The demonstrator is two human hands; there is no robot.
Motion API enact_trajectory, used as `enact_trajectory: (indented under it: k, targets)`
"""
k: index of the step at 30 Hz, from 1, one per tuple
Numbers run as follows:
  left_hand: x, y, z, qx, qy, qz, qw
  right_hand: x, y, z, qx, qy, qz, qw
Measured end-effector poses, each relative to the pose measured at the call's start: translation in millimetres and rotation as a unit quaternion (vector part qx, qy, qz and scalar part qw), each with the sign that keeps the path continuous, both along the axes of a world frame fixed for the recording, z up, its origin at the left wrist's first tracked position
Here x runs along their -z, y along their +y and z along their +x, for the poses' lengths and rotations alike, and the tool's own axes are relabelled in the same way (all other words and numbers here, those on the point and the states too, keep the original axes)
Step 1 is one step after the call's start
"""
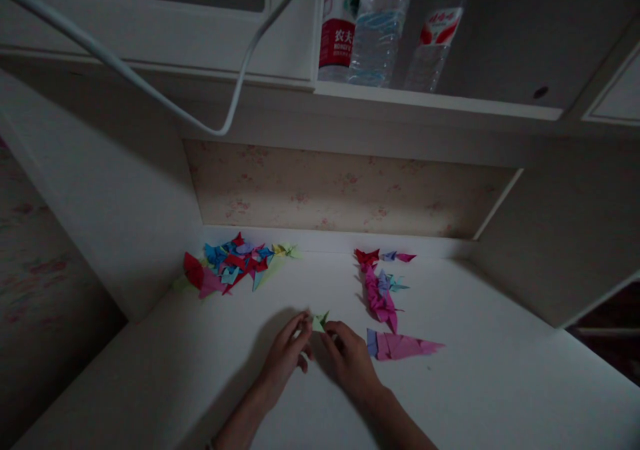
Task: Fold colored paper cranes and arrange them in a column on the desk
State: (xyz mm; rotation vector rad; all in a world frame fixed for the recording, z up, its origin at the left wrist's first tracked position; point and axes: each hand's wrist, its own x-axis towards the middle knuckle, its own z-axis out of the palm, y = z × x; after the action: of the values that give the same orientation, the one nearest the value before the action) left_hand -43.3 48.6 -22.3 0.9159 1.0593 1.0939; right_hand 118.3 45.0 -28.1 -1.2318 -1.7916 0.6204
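Both hands meet at the middle of a white desk (475, 370). My left hand (287, 353) and my right hand (350, 357) pinch a small green folded paper piece (319, 321) between their fingertips, holding it just above the desk. A pile of folded paper pieces in red, blue, pink and green (233, 263) lies at the back left. A row of pink, red and purple folded pieces (380, 290) lies to the right of my hands, with a larger pink folded sheet (400, 345) close to my right hand.
A shelf (440, 103) above the desk carries three plastic water bottles (380, 30). A white cable (150, 83) loops down from the upper left. White side panels close the desk in on the left (100, 190) and right (560, 237). The scene is dim.
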Motion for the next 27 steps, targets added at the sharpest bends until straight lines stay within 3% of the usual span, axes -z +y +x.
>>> enact_trajectory:
  k: [4, 12, 16, 19, 27]
  targets:
    - [-2.4, -1, 0, 0.008, 0.034, 0.028, 0.999, 4.9, -2, 2, 0.016, -0.022, 0.004, 1.0]
    - [1.9, 1, 1, -0.039, 0.096, 0.043, 0.994, 5.9, -9, 3, -0.022, -0.011, 0.023, 0.999]
    - [1.9, 1, 0, -0.057, 0.117, 0.053, 0.99, 1.6, -10, 0, 0.022, 0.075, -0.045, 0.996]
    - [-1.3, 1, -1, -0.06, 0.12, 0.054, 0.989, 0.5, -6, 0, 0.063, 0.165, -0.116, 0.977]
    - [-4.0, 0, -2, -0.051, 0.122, 0.048, 0.99, 5.0, 1, 2, 0.029, 0.206, -0.157, 0.965]
